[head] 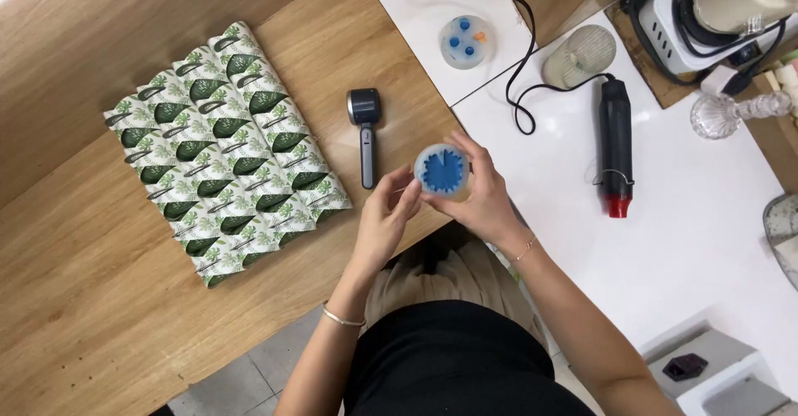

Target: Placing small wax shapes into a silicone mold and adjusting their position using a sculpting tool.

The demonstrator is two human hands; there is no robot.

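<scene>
The right hand (480,204) wraps its fingers around a small round translucent mould (443,172), holding it up over the table (75,316) edge. The left hand (384,221) pinches the mould's near rim with thumb and fingertips. Inside the mould sits a blue toothed insert, its spokes fanning out; the right palm hides the mould's lower side, so its depth cannot be told.

Just left of the left hand lies one dark handheld tool with a grey handle (365,133), and farther left one leaf-printed quilted mat (229,154). Beyond the hands, a second round mould (466,41) holds three blue pieces and an orange one. Right of the right hand lies one black heat gun with a red tip (616,146), its cord looping away to a ribbed glass jar (579,56).
</scene>
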